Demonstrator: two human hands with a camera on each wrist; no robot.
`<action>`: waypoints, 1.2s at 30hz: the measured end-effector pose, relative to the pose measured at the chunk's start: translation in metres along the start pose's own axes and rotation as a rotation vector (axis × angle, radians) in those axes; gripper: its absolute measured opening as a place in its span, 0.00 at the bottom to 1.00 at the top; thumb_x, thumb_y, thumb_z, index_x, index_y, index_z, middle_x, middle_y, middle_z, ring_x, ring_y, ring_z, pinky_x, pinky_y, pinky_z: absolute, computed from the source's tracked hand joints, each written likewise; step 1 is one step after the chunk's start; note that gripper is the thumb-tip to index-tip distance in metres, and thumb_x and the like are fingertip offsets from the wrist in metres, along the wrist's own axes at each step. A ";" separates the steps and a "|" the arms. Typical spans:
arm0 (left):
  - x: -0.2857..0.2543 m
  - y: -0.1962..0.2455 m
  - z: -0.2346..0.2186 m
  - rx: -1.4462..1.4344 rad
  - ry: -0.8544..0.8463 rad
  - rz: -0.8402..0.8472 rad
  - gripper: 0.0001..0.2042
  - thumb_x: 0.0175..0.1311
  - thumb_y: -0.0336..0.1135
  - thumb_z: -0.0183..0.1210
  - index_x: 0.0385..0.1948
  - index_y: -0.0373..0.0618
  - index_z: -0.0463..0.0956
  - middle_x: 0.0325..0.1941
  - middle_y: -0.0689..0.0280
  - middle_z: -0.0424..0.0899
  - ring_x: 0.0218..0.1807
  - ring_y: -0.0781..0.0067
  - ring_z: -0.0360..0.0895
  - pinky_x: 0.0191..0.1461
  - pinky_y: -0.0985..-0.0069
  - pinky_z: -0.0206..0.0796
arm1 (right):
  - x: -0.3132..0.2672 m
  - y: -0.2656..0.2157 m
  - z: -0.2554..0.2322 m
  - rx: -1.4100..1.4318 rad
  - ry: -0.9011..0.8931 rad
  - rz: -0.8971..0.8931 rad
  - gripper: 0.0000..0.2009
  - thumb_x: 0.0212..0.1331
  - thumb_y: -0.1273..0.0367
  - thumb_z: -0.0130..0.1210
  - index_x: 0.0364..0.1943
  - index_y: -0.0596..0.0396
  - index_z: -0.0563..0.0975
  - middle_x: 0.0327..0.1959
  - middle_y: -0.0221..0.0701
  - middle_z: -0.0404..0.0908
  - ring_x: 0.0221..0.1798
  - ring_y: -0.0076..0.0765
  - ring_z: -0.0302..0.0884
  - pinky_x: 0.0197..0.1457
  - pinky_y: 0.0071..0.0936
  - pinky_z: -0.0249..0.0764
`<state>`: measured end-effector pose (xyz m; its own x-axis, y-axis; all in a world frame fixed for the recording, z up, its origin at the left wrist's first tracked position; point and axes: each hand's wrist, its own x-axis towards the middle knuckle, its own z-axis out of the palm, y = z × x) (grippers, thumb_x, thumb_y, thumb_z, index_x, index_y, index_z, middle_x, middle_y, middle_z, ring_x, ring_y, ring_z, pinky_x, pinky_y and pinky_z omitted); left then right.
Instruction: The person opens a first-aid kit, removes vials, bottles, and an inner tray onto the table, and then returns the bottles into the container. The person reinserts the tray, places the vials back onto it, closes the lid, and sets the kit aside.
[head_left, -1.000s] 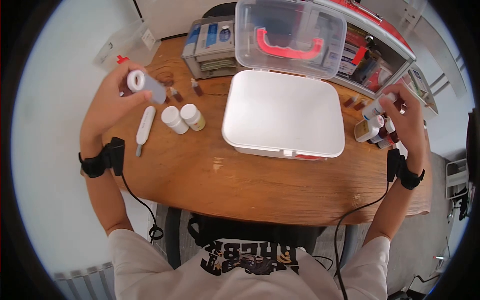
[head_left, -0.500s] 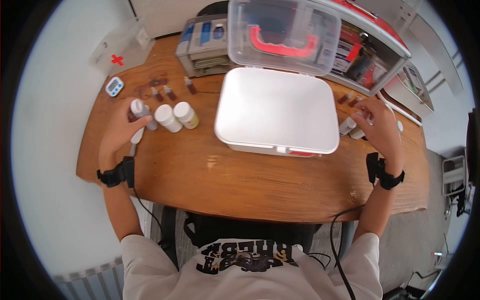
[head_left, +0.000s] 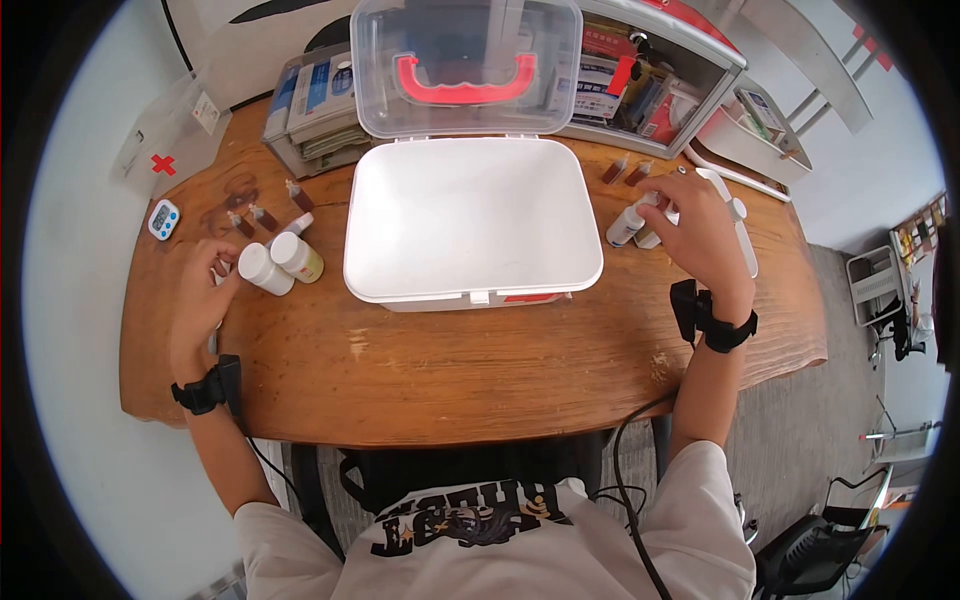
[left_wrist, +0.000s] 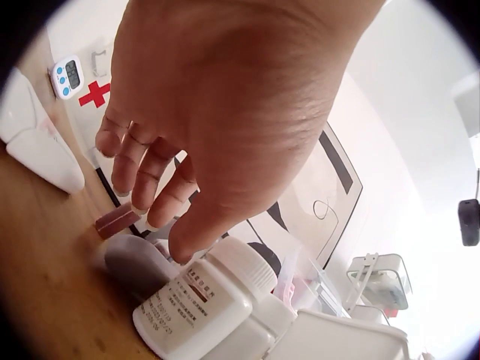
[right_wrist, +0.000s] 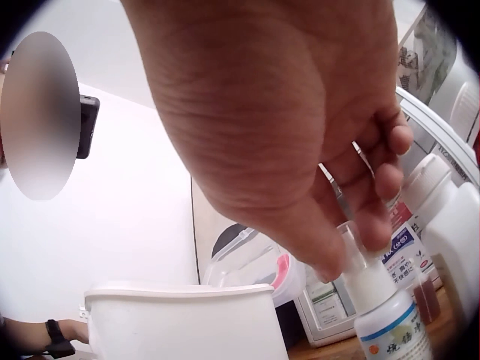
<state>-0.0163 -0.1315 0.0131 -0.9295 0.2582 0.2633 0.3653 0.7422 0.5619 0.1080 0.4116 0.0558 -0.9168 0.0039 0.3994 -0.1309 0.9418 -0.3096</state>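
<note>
Likely to tip: spray bottle [right_wrist: 386, 315] pinched only by its cap in right hand [head_left: 695, 235], crowded by neighbours; left hand [head_left: 200, 290] loose-fingered, holding nothing, brushing white bottle [left_wrist: 202, 304]

white printed tee, black wristbands [head_left: 203, 392]

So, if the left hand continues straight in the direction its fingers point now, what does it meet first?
Most likely the white pill bottle directly ahead of the left hand: in the left wrist view the fingertips hover just above its cap. A grey bottle lies beside it, so depth leaves some doubt.
</note>
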 end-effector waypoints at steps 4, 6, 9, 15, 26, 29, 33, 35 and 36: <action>0.005 0.007 0.004 0.018 -0.046 0.026 0.09 0.55 0.21 0.60 0.38 0.38 0.76 0.33 0.66 0.70 0.35 0.75 0.66 0.40 0.77 0.61 | -0.001 -0.001 -0.001 -0.019 0.029 0.001 0.11 0.53 0.71 0.64 0.41 0.58 0.82 0.28 0.36 0.81 0.37 0.44 0.75 0.45 0.39 0.70; 0.009 0.012 0.007 0.034 -0.048 0.029 0.09 0.55 0.20 0.59 0.38 0.38 0.76 0.33 0.66 0.70 0.35 0.75 0.66 0.41 0.77 0.61 | -0.003 -0.002 -0.002 -0.030 0.031 0.010 0.11 0.53 0.72 0.64 0.41 0.58 0.82 0.28 0.36 0.81 0.37 0.44 0.75 0.45 0.39 0.70; 0.012 0.018 0.008 0.034 -0.091 0.043 0.10 0.54 0.18 0.58 0.39 0.37 0.76 0.35 0.66 0.72 0.36 0.74 0.68 0.42 0.78 0.62 | -0.003 -0.001 -0.001 -0.023 0.024 0.021 0.11 0.53 0.72 0.64 0.41 0.58 0.82 0.28 0.36 0.81 0.38 0.45 0.75 0.46 0.39 0.70; 0.006 0.014 0.007 -0.064 -0.151 0.014 0.14 0.55 0.16 0.56 0.44 0.38 0.77 0.40 0.67 0.75 0.40 0.75 0.70 0.44 0.80 0.61 | -0.004 -0.007 -0.008 0.071 0.090 0.051 0.11 0.56 0.73 0.63 0.43 0.57 0.81 0.30 0.33 0.79 0.36 0.35 0.74 0.44 0.31 0.71; 0.004 0.017 0.012 -0.102 -0.015 0.048 0.09 0.60 0.21 0.56 0.42 0.40 0.77 0.37 0.68 0.74 0.39 0.77 0.69 0.44 0.80 0.62 | 0.018 -0.060 0.003 0.449 0.129 -0.257 0.11 0.60 0.73 0.62 0.47 0.57 0.81 0.33 0.32 0.80 0.38 0.31 0.74 0.45 0.26 0.71; 0.003 0.012 0.011 -0.098 0.002 0.028 0.07 0.61 0.22 0.56 0.40 0.40 0.77 0.37 0.69 0.73 0.39 0.77 0.69 0.44 0.80 0.62 | 0.023 -0.073 0.010 0.369 0.011 -0.269 0.10 0.58 0.71 0.63 0.43 0.56 0.82 0.32 0.35 0.81 0.38 0.38 0.76 0.46 0.32 0.72; 0.002 0.006 0.012 -0.103 0.019 0.069 0.05 0.63 0.23 0.56 0.39 0.39 0.76 0.38 0.68 0.73 0.38 0.77 0.69 0.43 0.80 0.62 | 0.030 -0.074 0.017 0.198 -0.091 -0.306 0.08 0.56 0.70 0.63 0.39 0.55 0.82 0.31 0.33 0.82 0.40 0.45 0.76 0.50 0.40 0.71; 0.001 0.003 0.014 -0.125 0.020 0.047 0.04 0.64 0.23 0.56 0.38 0.39 0.75 0.38 0.68 0.73 0.38 0.76 0.69 0.44 0.80 0.62 | 0.032 -0.068 0.032 0.160 -0.046 -0.353 0.08 0.56 0.71 0.63 0.39 0.55 0.82 0.32 0.34 0.82 0.41 0.45 0.76 0.51 0.40 0.71; 0.001 0.003 0.015 -0.128 0.012 0.053 0.04 0.64 0.23 0.56 0.38 0.39 0.75 0.38 0.68 0.73 0.38 0.76 0.69 0.44 0.80 0.62 | 0.031 -0.065 0.036 0.133 -0.005 -0.407 0.08 0.55 0.72 0.63 0.39 0.55 0.82 0.33 0.35 0.82 0.42 0.45 0.76 0.52 0.41 0.70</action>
<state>-0.0174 -0.1201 0.0032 -0.9083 0.2867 0.3046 0.4181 0.6425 0.6422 0.0744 0.3381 0.0569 -0.7819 -0.3614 0.5080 -0.5299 0.8146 -0.2360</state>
